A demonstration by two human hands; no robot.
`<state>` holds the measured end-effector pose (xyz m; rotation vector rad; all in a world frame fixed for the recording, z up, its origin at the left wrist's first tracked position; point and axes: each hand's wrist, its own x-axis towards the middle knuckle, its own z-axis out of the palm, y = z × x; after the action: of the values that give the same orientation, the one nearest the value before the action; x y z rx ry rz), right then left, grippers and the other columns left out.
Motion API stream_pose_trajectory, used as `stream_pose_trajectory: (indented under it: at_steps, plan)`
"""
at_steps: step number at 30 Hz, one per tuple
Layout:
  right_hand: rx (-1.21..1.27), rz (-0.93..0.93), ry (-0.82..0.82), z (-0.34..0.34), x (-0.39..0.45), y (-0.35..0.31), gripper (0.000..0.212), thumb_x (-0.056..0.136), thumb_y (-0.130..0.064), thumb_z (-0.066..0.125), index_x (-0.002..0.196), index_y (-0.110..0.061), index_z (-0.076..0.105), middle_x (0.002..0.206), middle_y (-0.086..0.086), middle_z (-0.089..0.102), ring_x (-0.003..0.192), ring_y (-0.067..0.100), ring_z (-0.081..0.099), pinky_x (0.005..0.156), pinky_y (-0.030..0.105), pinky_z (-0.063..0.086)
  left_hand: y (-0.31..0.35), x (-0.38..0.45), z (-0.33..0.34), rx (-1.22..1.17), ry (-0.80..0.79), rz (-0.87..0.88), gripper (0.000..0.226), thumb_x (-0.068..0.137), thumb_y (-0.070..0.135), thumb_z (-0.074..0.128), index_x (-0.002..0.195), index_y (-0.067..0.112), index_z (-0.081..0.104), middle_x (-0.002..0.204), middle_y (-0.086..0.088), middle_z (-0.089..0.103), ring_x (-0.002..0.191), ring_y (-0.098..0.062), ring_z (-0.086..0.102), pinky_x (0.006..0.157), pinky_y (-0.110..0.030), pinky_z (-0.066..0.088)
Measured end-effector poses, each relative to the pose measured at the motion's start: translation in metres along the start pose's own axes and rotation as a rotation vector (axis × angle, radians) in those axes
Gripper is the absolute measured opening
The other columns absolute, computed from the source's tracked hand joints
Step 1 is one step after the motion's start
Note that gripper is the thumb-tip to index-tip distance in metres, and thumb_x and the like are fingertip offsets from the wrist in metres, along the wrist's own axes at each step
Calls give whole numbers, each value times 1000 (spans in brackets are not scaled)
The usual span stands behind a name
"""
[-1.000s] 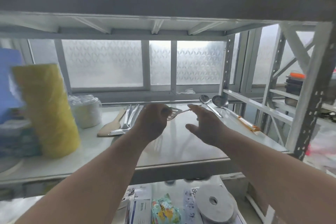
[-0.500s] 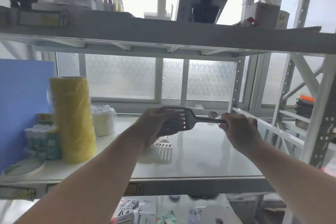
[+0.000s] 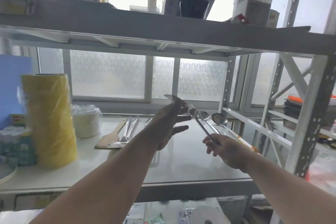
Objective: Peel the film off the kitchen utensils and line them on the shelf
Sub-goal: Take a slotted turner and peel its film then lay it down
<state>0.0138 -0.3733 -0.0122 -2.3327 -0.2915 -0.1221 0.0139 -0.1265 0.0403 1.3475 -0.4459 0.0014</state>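
My right hand (image 3: 222,148) grips the thin handle of a slotted metal spatula (image 3: 182,104), which is raised above the white shelf (image 3: 183,167) with its head tilted up and left. My left hand (image 3: 168,125) is at the spatula's head with its lower fingers spread; blur hides whether thumb and forefinger pinch the head or any film. On the shelf behind lie a wooden spatula (image 3: 111,138), two or three shiny metal utensils (image 3: 127,131), a spoon (image 3: 204,116) and a ladle (image 3: 219,119) with an orange-tipped handle.
A tall yellow wrapped roll (image 3: 49,120) and a wrapped stack of white bowls (image 3: 87,123) stand on the shelf's left, with a blue board (image 3: 12,87) behind. Another shelf board runs close overhead (image 3: 163,29). A perforated upright post (image 3: 311,118) stands at the right.
The spatula's head has swung up and left while my right hand dropped lower along the handle. My left hand's fingers, closed around the head before, have spread apart.
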Motion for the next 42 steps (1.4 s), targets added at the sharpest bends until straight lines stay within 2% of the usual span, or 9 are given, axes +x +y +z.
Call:
stream_pose_trajectory:
  at_steps: [9, 14, 19, 23, 27, 32, 36, 39, 42]
  plan:
    - [320, -19, 127, 17, 10, -11, 20, 106, -23, 54, 103, -8, 67, 79, 10, 68, 44, 13, 48, 32, 18, 32, -61, 38, 24, 162, 159, -69, 26, 91, 20, 84, 115, 16, 73, 97, -7, 82, 90, -23, 76, 75, -34, 60]
    - [343, -6, 195, 33, 22, 1, 24, 104, -33, 61, 98, -12, 67, 77, 11, 72, 50, 16, 59, 41, 26, 43, -93, 57, 36, 208, 154, -167, 13, 91, 13, 82, 101, 11, 74, 92, -12, 81, 85, -29, 78, 75, -37, 58]
    - [284, 66, 223, 40, 34, 22, 36, 96, -44, 68, 126, -26, 60, 81, 0, 75, 60, 12, 68, 58, 29, 51, -113, 92, 37, 254, 171, -293, 13, 72, 16, 86, 76, 5, 80, 81, -17, 77, 77, -31, 74, 95, -59, 62]
    - [-43, 59, 236, 35, 39, 25, 36, 87, -40, 73, 121, -28, 66, 95, -6, 70, 88, 13, 67, 76, 28, 51, -118, 119, 37, 178, 237, -423, 17, 86, 0, 83, 100, -6, 77, 76, -15, 77, 70, -26, 77, 94, -46, 64]
    - [-169, 5, 225, 32, 53, 34, 15, 84, -30, 69, 90, -16, 66, 71, 2, 64, 73, 20, 62, 69, 30, 49, -128, 135, 34, 37, 278, -528, 16, 90, -5, 80, 104, -4, 74, 65, -9, 76, 56, -20, 76, 64, -30, 65]
    - [-338, -4, 238, 35, 78, 46, 27, 93, -36, 58, 76, -16, 57, 67, -3, 57, 73, 21, 55, 66, 36, 43, -139, 145, 24, 93, 299, -476, 17, 83, 4, 90, 93, 0, 76, 83, -18, 78, 79, -31, 81, 52, -34, 64]
    - [-393, 97, 159, 36, 102, 45, 27, 89, -47, 60, 82, -22, 64, 78, -5, 63, 82, 19, 61, 70, 33, 46, -149, 150, 10, 468, 150, -295, 19, 76, 20, 95, 84, 8, 82, 82, -9, 79, 73, -21, 74, 84, -44, 67]
    - [-268, 115, 63, 29, 107, 39, 29, 86, -53, 67, 90, -25, 75, 68, -7, 70, 65, 4, 66, 58, 23, 46, -144, 149, 5, 869, 82, -168, 23, 82, 37, 89, 100, 22, 85, 117, 6, 80, 105, -13, 73, 95, -27, 56]
    - [-174, 43, -17, 20, 100, 45, 17, 89, -50, 71, 89, -36, 80, 73, -11, 71, 69, 4, 64, 59, 14, 43, -136, 142, 2, 954, -19, -196, 39, 85, 49, 85, 116, 26, 82, 129, 9, 73, 116, -14, 69, 101, -32, 55]
